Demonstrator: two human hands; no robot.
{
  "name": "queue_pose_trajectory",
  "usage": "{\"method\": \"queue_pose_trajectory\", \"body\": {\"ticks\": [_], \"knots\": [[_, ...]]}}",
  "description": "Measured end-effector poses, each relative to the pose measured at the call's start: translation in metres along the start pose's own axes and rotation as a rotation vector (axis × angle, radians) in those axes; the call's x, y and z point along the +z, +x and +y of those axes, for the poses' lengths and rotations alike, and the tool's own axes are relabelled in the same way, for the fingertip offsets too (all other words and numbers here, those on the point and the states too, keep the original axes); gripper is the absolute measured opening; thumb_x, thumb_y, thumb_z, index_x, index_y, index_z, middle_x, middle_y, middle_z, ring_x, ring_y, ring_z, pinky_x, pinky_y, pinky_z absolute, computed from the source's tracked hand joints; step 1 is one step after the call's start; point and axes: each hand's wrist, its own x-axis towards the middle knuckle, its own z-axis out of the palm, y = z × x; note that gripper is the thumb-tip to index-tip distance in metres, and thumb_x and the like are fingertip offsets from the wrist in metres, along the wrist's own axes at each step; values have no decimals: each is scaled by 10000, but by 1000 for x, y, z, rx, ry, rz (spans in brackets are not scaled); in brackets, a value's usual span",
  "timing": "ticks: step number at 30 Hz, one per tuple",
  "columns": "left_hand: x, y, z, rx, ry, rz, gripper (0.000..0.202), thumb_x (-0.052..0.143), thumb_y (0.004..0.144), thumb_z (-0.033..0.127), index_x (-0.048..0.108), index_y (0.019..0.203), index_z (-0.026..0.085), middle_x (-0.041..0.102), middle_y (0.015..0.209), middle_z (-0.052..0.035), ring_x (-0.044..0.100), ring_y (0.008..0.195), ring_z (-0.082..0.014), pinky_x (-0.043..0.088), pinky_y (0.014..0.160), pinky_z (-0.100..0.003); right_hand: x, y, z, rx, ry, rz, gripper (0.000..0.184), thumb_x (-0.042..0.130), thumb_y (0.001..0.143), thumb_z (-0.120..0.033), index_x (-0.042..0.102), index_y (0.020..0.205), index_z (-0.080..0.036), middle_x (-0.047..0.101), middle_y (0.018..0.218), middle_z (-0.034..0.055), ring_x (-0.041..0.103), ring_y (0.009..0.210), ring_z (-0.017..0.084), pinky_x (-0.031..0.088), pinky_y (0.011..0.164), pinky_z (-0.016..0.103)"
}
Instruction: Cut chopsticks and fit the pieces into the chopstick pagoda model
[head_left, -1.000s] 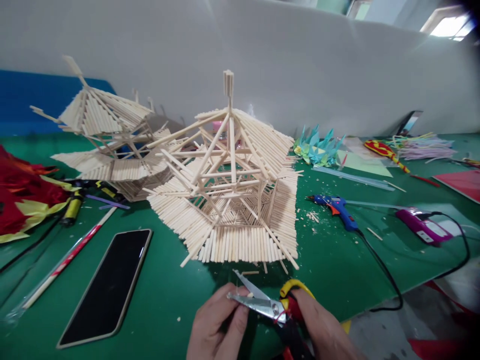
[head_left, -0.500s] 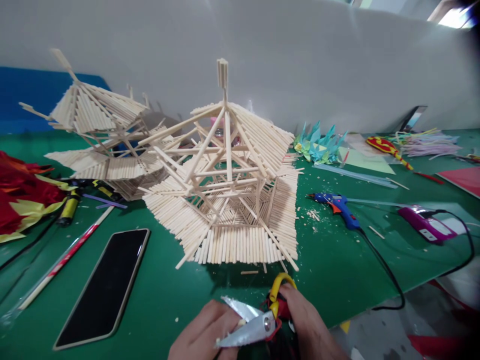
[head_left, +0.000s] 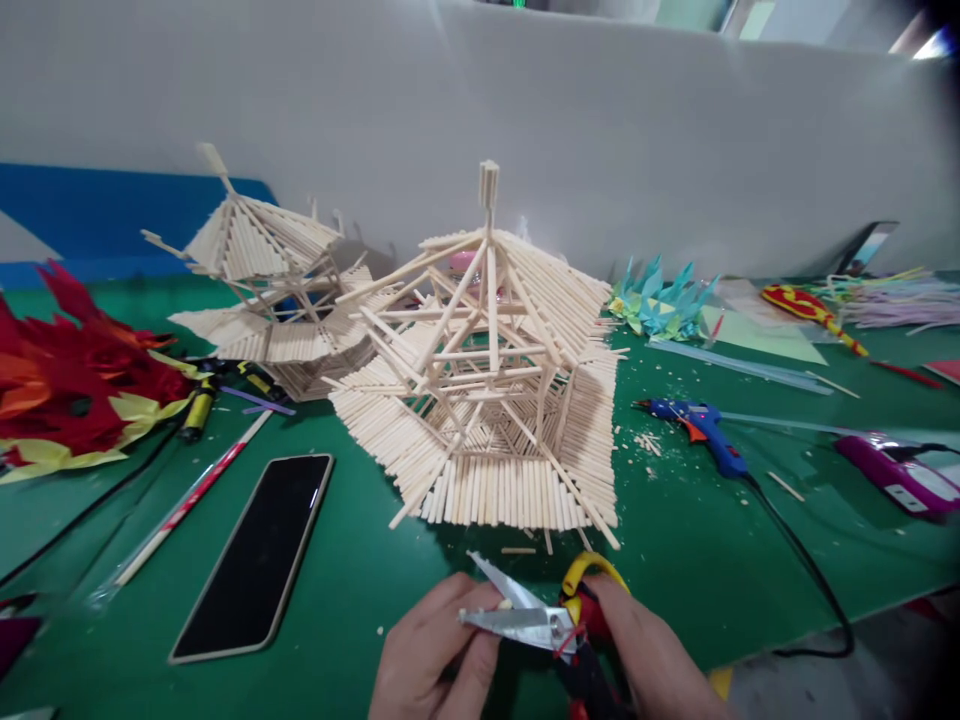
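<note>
Over green table point(head_left: 345, 610), bottom centre, grips spread scissors point(head_left: 556, 628) in right hand point(head_left: 645, 640), pinches pale stick point(head_left: 505, 604) in left hand point(head_left: 435, 645). Faces stick model point(head_left: 510, 492) mid-frame.

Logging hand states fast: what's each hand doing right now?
Left hand: closed, apparently pinching a small wooden stick.
Right hand: closed, holding the opened scissors.

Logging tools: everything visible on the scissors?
The scissors have shiny metal blades joined at a pivot and yellow, red and black handles. Held in the right hand, they stand open, pointing left, in front of the stick model. A pale stick end shows at the blades, by the left hand; contact is unclear.
</note>
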Motion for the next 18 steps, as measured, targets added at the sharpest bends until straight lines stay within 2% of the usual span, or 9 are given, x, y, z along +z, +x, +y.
{"method": "queue_pose_trajectory", "body": {"ticks": [2, 7, 10, 13, 18], "knots": [[2, 1, -1, -24, -7, -2, 273, 475, 770, 54, 586, 934, 242, 517, 626, 30, 559, 533, -123, 450, 486, -193, -5, 0, -4, 7, 15, -48, 566, 645, 554, -223, 512, 1103, -201, 647, 1028, 84, 594, 937, 245, 447, 823, 301], [5, 2, -2, -80, -55, -31, 195, 482, 789, 65, 589, 854, 213, 534, 635, 11, 530, 524, -120, 428, 475, -198, -6, 1, -4, 85, 0, -130, 565, 581, 612, -181, 485, 1167, -141, 646, 1052, 124, 597, 961, 241, 433, 842, 315], [6, 3, -1, -93, -57, -41, 168, 479, 792, 63, 582, 817, 194, 537, 632, 6, 536, 533, -118, 429, 486, -190, -5, -1, -5, 140, -33, -145, 624, 585, 589, -142, 470, 1202, -110, 627, 1097, 164, 600, 974, 274, 441, 829, 327], [6, 5, 1, -91, -48, -57, 169, 469, 794, 59, 587, 805, 179, 546, 625, 2, 543, 530, -113, 436, 492, -181, -8, -2, -8, 173, -94, -150, 602, 534, 622, -82, 470, 1220, -123, 630, 1099, 176, 625, 941, 279, 454, 803, 335], [4, 9, 7, -35, -28, -56, 180, 469, 779, 35, 579, 807, 175, 573, 646, -11, 561, 549, -112, 456, 511, -176, -11, -1, -13, 271, -130, -214, 530, 476, 678, -43, 489, 1205, -99, 691, 905, 163, 668, 803, 253, 471, 711, 303]]}}
